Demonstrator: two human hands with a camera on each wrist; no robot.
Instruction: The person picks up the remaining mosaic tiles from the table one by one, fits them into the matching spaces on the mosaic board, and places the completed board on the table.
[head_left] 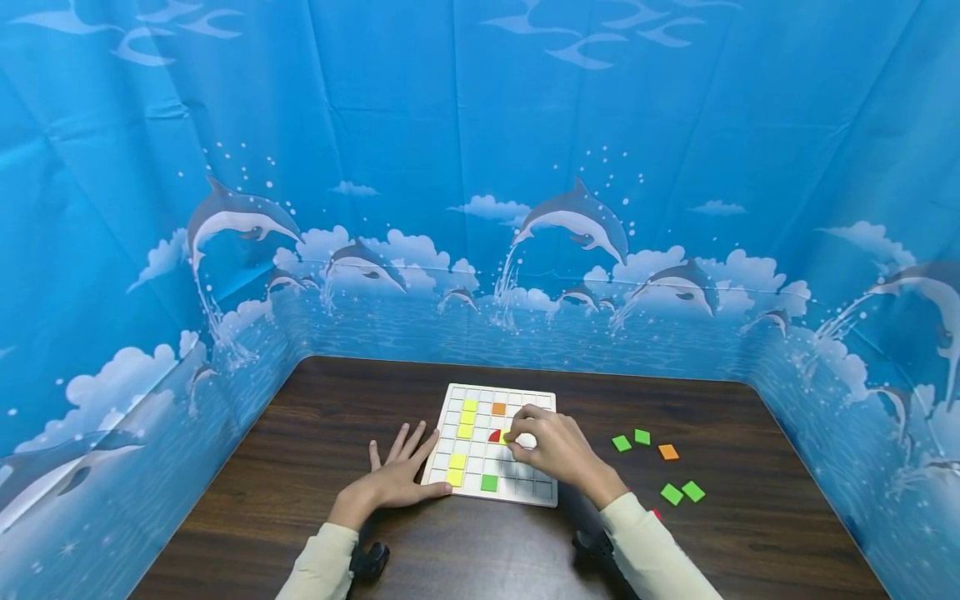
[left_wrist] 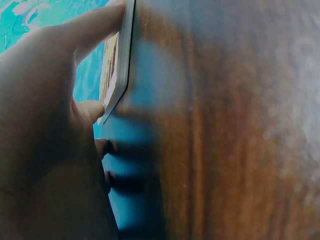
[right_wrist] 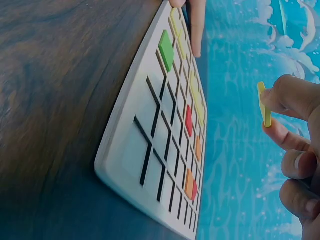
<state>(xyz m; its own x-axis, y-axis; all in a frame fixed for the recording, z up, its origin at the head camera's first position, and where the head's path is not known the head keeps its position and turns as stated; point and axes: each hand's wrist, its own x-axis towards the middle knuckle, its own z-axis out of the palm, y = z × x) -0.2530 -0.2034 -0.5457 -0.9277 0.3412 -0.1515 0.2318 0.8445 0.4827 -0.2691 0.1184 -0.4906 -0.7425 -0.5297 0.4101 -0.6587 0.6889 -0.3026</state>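
A white grid board (head_left: 517,492) lies on the dark wooden table, with several yellow tiles (head_left: 465,432) down its left side. It also bears an orange tile (head_left: 498,409), a red tile (head_left: 494,436) and a green tile (head_left: 489,482). My left hand (head_left: 401,482) is spread flat at the board's left edge, thumb at the near corner. Above the board, my right hand (head_left: 555,446) pinches a yellow square tile (right_wrist: 265,105) between thumb and index finger, the other fingers curled. From the right wrist, another orange tile (right_wrist: 189,184) shows towards the board's right side, otherwise hidden by that hand.
Loose green tiles (head_left: 642,437) and an orange tile (head_left: 668,452) lie on the table right of the board. A red piece (head_left: 657,514) peeks out beside the right sleeve. A blue dolphin-print curtain (head_left: 465,167) surrounds the table's far and side edges.
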